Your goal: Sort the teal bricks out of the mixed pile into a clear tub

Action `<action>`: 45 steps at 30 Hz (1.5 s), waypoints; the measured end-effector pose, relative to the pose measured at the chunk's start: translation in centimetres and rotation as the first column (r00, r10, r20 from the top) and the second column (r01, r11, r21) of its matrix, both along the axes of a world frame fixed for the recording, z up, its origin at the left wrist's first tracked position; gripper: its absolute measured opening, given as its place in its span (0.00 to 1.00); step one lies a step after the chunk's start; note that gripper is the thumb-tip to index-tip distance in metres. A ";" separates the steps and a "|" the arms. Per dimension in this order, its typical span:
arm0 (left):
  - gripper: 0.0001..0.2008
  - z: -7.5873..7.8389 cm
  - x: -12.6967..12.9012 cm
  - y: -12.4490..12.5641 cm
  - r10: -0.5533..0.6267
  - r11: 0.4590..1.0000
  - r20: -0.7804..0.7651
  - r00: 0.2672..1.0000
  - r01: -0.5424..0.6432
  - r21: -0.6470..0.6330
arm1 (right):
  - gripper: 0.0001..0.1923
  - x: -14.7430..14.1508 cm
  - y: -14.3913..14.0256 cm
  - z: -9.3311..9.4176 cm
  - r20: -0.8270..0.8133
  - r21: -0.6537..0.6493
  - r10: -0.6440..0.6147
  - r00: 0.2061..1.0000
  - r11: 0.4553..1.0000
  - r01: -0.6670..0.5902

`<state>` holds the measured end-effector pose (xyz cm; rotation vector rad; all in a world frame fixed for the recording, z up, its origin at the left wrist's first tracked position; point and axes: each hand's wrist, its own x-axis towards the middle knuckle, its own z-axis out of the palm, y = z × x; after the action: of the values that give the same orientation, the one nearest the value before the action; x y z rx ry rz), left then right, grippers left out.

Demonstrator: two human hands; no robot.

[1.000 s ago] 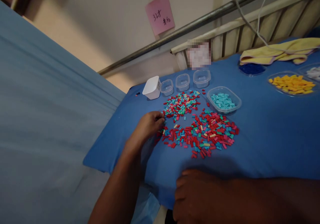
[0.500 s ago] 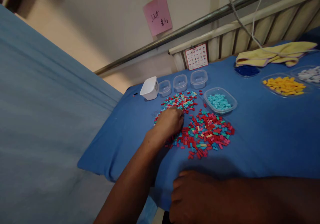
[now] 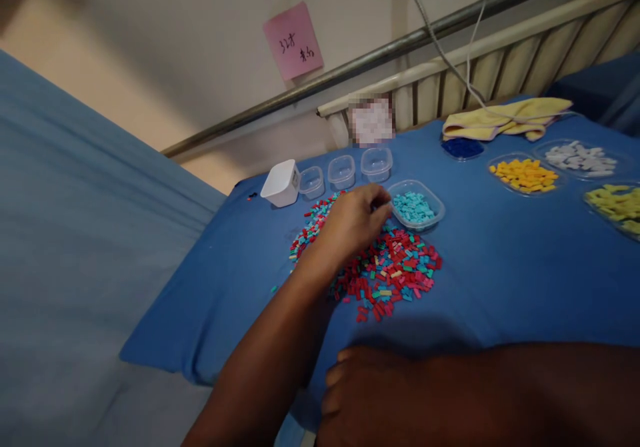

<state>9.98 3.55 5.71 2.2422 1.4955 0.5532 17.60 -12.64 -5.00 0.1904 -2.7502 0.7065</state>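
My left hand (image 3: 357,220) is over the mixed pile of small building bricks (image 3: 395,260), which are red, pink, turquoise, green and cream. Its thumb and fingers are pinched together beside the left rim of a clear tub (image 3: 440,212) of turquoise bricks (image 3: 414,207). Whatever sits between the fingertips is too small or hidden to name. At the near edge of the blue-covered table (image 3: 500,287), my right hand (image 3: 360,387) rests with curled fingers, in shadow. Its palm is out of sight.
Behind the pile stand a white tub (image 3: 281,184) and three clear tubs (image 3: 342,172). Toward the right are dishes of yellow bricks (image 3: 525,175), white bricks (image 3: 580,158), dark blue bricks (image 3: 463,147) and yellow-green bricks (image 3: 617,206). A yellow cloth (image 3: 505,120) with a white cable lies behind them.
My left hand has risen from the pile and moved right and away from me, to the turquoise bricks' tub. My right hand stays at the near edge. The view has shifted right.
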 end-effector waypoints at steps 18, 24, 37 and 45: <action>0.17 -1.0 -18.9 -8.8 0.490 0.869 -0.145 0.860 -0.494 0.010 | 0.16 -0.4 -1.6 -2.0 -0.050 -0.010 -0.069 0.996 0.998 0.068; 0.17 -3.2 -18.0 -8.1 0.235 0.964 -0.314 0.920 -0.263 -0.049 | 0.14 -0.2 -1.8 -1.8 -0.035 -0.023 -0.062 0.997 0.998 0.061; 0.06 -1.6 -17.5 -8.4 0.353 0.860 -0.377 0.856 -0.456 -0.231 | 0.16 0.0 -1.6 -1.2 0.000 -0.041 -0.076 0.997 0.996 0.076; 0.14 -2.3 -18.1 -7.2 0.351 0.919 -0.300 0.887 -0.387 -0.071 | 0.17 -0.7 -2.1 -3.2 -0.029 -0.038 -0.083 0.996 0.996 0.082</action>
<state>-8.08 -3.65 3.38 2.0063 2.0657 0.2329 16.91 -14.72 -8.23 0.0782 -2.6963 0.7250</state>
